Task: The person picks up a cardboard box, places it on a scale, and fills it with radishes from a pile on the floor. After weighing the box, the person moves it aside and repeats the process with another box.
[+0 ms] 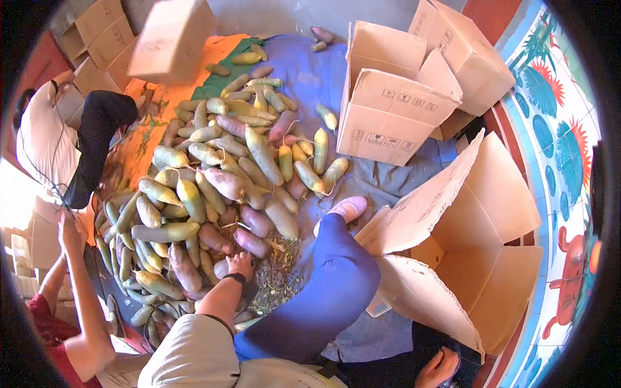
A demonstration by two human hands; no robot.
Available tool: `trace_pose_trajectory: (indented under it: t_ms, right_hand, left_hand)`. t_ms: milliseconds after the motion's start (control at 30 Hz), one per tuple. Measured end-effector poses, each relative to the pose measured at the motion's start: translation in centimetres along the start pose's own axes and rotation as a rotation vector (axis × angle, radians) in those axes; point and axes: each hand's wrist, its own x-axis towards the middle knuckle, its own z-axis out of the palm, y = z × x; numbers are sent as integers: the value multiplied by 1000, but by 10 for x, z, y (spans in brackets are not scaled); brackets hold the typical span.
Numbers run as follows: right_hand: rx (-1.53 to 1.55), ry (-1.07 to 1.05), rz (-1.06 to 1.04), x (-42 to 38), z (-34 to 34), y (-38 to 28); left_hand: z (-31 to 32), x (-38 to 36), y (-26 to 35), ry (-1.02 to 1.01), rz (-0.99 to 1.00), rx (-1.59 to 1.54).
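Observation:
A large heap of long green and purplish radishes (pixel 259 152) lies on coloured sheets. My left hand (pixel 239 266), with a black band at the wrist, reaches into the heap's lower right side. Its fingers are bent over a radish (pixel 222 268) that is mostly hidden beneath them. At the bottom right, my right hand (pixel 438 368) rests low beside dark cloth, partly cut off by the frame edge. Its fingers curve loosely, a little apart, with nothing visible in them.
An open cardboard box (pixel 498 278) stands right of my bent blue-clad leg (pixel 317 294). Another open box (pixel 381 123) is behind it. A blurred carton (pixel 171 42) is at the top left. Two people, one in white (pixel 48 139) and one in red (pixel 61 336), are at the left.

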Motion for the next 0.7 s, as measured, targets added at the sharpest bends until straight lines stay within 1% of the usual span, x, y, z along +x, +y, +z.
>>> trace_pose_trajectory:
  t_ms: [33, 133, 167, 200, 267, 333, 400, 533, 633, 700]
  right_hand:
    - [8, -9, -2, 1, 0, -1]
    - [15, -8, -17, 1, -1, -2]
    - [11, -8, -22, 2, -1, -2]
    - [12, -1, -24, 3, -2, -4]
    - [20, -2, -8, 4, -4, -7]
    - [34, -9, -6, 5, -6, -10]
    - [52, -16, -6, 4, -6, -10]
    - [58, -9, -7, 1, -7, -5]
    - [50, 4, -1, -2, -6, -4]
    - [43, -1, 12, -4, -7, -4]
  left_hand:
    - [0, 2, 2, 8, -1, -7]
    - [8, 7, 8, 22, 165, 318]
    - [25, 15, 7, 119, 187, 328]
    - [20, 9, 8, 126, 185, 325]
    - [6, -11, 10, 96, 182, 136]
    - [12, -14, 1, 121, 191, 155]
    - [12, -15, -4, 98, 209, 198]
    - [-11, -31, -3, 121, 219, 229]
    - [-27, -39, -6, 92, 243, 294]
    - [-26, -39, -10, 41, 140, 256]
